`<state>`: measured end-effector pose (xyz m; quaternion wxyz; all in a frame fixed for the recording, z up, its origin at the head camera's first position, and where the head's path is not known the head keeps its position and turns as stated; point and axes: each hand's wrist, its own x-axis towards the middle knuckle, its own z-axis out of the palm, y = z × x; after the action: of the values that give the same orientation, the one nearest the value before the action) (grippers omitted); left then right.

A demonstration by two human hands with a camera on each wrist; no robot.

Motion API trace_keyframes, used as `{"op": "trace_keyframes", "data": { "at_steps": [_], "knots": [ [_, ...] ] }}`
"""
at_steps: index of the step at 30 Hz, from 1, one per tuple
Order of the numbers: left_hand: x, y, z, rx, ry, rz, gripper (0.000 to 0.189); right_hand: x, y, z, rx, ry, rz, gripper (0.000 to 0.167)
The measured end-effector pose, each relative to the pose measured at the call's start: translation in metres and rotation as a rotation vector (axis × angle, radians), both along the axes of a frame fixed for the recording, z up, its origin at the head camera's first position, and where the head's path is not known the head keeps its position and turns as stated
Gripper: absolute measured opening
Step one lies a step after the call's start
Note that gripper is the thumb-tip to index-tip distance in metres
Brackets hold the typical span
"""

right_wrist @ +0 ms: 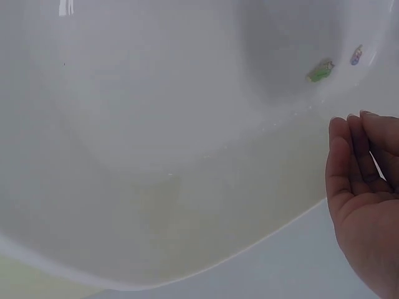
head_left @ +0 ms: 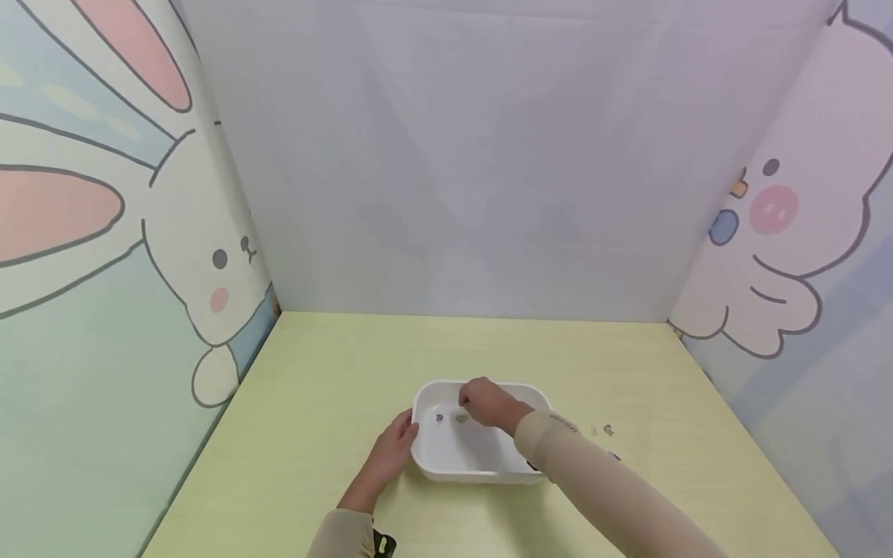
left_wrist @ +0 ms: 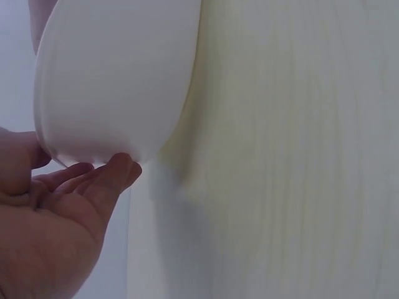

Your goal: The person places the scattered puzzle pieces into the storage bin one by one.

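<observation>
A white plastic basin point(head_left: 481, 473) stands on the table. My left hand point(head_left: 392, 448) grips its left end, thumb at the rim and fingers against the outer wall, as the left wrist view also shows. Over the basin's far half is my right hand point(head_left: 491, 403), fingers bent and tips close together; I cannot tell whether something small is between them. Inside the basin, near that hand, lies a small green piece point(right_wrist: 321, 71). Left of it in the head view is a smaller purple-blue piece point(head_left: 439, 418). The right sleeve point(head_left: 558, 446) hides the basin's right end.
Right of the basin lie several small pieces, among them a brownish one point(head_left: 608, 429), a pale one point(head_left: 594, 430) and a dark bluish one point(head_left: 614, 456). Walls with cartoon animals flank the pale yellow table point(head_left: 335, 364), and a plain grey-white wall point(head_left: 446, 170) closes its back.
</observation>
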<state>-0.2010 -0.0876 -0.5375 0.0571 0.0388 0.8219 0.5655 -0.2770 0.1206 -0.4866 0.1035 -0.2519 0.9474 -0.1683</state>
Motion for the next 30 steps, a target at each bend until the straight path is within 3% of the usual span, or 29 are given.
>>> {"op": "trace_keyframes", "data": {
  "at_steps": [14,30],
  "knots": [
    [-0.001,0.002,-0.003,-0.02,-0.001,0.018,0.046,0.016,0.022,0.034,-0.078,-0.039,-0.039,0.016],
    [-0.001,0.003,0.0,-0.007,-0.011,0.021,0.046,0.027,0.069,0.054,-0.147,-0.014,-0.102,0.022]
  ]
}}
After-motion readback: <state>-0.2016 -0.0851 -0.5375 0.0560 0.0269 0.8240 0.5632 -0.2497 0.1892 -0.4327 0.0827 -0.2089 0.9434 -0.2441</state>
